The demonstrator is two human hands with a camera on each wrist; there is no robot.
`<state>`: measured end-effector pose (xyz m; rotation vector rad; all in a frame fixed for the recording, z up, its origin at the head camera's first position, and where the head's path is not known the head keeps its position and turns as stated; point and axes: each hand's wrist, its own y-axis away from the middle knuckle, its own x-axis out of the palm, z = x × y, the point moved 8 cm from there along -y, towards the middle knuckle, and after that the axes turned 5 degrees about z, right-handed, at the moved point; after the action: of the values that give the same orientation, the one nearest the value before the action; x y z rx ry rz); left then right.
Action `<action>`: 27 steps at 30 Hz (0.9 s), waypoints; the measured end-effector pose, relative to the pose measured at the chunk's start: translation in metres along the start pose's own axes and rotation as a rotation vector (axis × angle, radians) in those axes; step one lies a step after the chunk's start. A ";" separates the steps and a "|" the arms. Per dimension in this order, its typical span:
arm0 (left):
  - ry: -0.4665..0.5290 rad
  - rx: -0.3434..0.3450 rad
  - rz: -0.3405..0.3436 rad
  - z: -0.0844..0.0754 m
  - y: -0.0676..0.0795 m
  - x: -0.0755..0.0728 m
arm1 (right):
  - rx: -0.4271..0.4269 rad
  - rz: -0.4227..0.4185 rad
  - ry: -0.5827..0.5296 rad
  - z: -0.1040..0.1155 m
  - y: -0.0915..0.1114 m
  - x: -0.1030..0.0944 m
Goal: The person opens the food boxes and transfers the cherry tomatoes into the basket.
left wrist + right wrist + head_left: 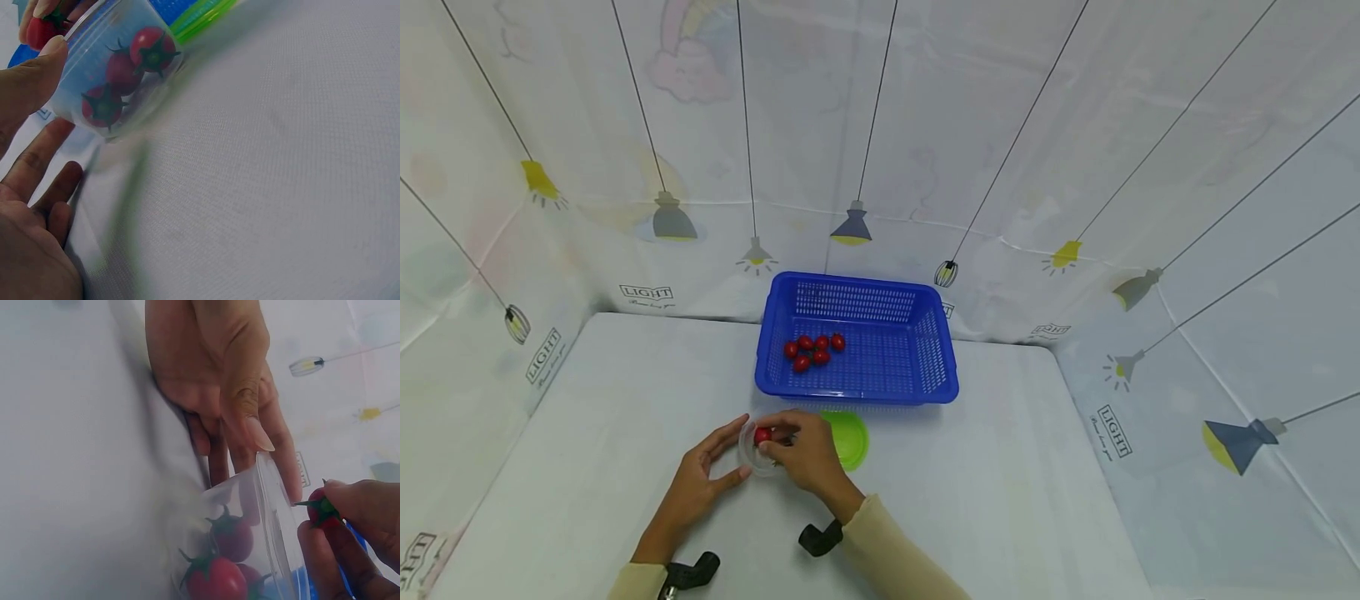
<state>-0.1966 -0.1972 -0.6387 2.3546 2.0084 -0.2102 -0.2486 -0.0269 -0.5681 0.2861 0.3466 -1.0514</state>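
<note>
From where I stand, the step in hand looks like filling the clear cup (94, 62) with tomatoes one by one. The right hand (808, 446) pinches a single tomato (763, 436) between thumb and fingers, green stem on, right at the cup's mouth. The left hand (696, 483) is spread about the near side of the cup, thumb against the rim, steadying it on the white worktop (1000, 483). As I judge it, the next move calls for lowering that tomato inside and loosening the fingertips gently, without knocking the light cup.

Counting up: one tomato in the right hand; three that I can make out through the cup wall (153, 50); six lying together towards the left of the blue basket (887, 350), beyond the hands. There is one basket, one cup and one green lid (850, 440), which lies beside the cup, partly hidden by the right hand.
</note>
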 end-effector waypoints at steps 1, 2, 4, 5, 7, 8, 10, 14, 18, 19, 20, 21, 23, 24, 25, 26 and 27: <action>0.001 0.001 0.000 0.000 0.000 0.000 | -0.007 -0.001 -0.007 0.001 0.001 -0.001; 0.000 0.003 -0.001 0.000 0.000 0.000 | -0.014 -0.001 -0.012 0.001 0.002 -0.002; 0.001 0.008 -0.002 0.000 0.000 0.000 | -0.023 -0.010 -0.007 0.001 0.003 -0.005; 0.003 0.007 -0.002 0.000 0.000 0.000 | -0.024 -0.014 -0.003 0.001 0.003 -0.006; 0.006 0.011 -0.001 -0.001 0.000 0.000 | -0.017 -0.023 0.004 0.001 0.004 -0.008; 0.007 0.012 -0.001 -0.001 0.000 0.000 | -0.012 -0.027 0.010 0.000 0.005 -0.010; 0.008 0.014 0.001 -0.001 -0.001 0.000 | -0.004 -0.034 0.023 0.001 0.006 -0.012; 0.000 0.019 0.003 0.000 -0.001 0.000 | -0.003 -0.034 0.023 0.006 0.009 -0.016; -0.017 0.019 0.002 0.000 0.000 0.000 | 0.014 -0.036 0.022 0.008 0.011 -0.018; -0.020 0.019 0.002 0.000 0.000 0.000 | 0.018 -0.038 0.021 0.008 0.011 -0.019; -0.022 0.020 0.002 0.000 0.000 0.000 | 0.023 -0.041 0.018 0.007 0.011 -0.019; -0.024 0.021 0.003 0.000 0.000 0.000 | 0.027 -0.041 0.014 0.007 0.011 -0.018; -0.027 0.029 0.005 -0.001 0.000 0.000 | 0.029 -0.037 0.000 0.005 0.011 -0.017; -0.025 0.028 0.005 -0.001 0.000 0.000 | 0.026 -0.034 -0.007 0.005 0.011 -0.017; -0.029 0.026 0.004 -0.001 0.000 0.000 | 0.025 -0.029 -0.016 0.005 0.011 -0.016; -0.027 0.016 0.003 0.000 0.000 -0.001 | 0.022 -0.024 -0.025 0.005 0.010 -0.016; -0.025 0.007 0.001 0.001 0.000 -0.001 | 0.019 -0.019 -0.031 0.005 0.010 -0.016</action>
<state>-0.1967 -0.1982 -0.6396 2.3449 1.9979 -0.2456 -0.2459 -0.0114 -0.5568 0.2837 0.3123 -1.0771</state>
